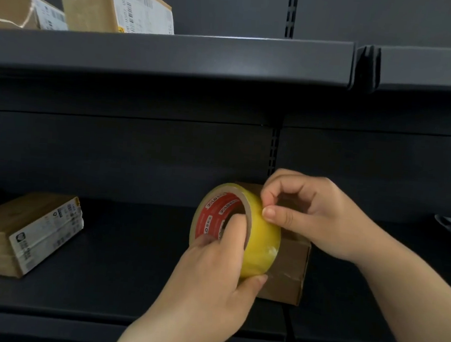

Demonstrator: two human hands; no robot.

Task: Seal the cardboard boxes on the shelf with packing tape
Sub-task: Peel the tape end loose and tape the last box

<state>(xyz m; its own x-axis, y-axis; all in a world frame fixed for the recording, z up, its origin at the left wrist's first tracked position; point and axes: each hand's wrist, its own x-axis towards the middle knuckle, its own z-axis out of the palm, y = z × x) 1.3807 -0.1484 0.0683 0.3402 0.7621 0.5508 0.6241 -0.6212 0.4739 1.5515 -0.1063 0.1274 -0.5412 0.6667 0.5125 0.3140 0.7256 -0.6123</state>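
Now, risks first, then positions.

Risk, lost tape end: the right hand [315, 219] is picking at the face of the tape roll [237, 230] with thumb and forefinger; clear tape on a yellow roll hides its edge, so the nail may slip and find nothing.
Risk, split strip: a lifted corner could tear lengthwise if peeled at an angle.
Risk, roll slips: the roll is held in the air, so a hard tug could twist it out of the grip.
Left hand [209, 276]: fingers hooked through the core, thumb pressed under the near rim, clamping the roll.
Right fingertips [270, 211]: pinched together on the roll's upper right face; whether any tape is caught between them, I cannot tell.
Small cardboard box [289, 269]: on the lower shelf [127, 285], directly behind the roll, untouched by either hand.
Other boxes: one flat box [22, 232] far left on the same shelf, two boxes [97, 1] on the upper shelf.
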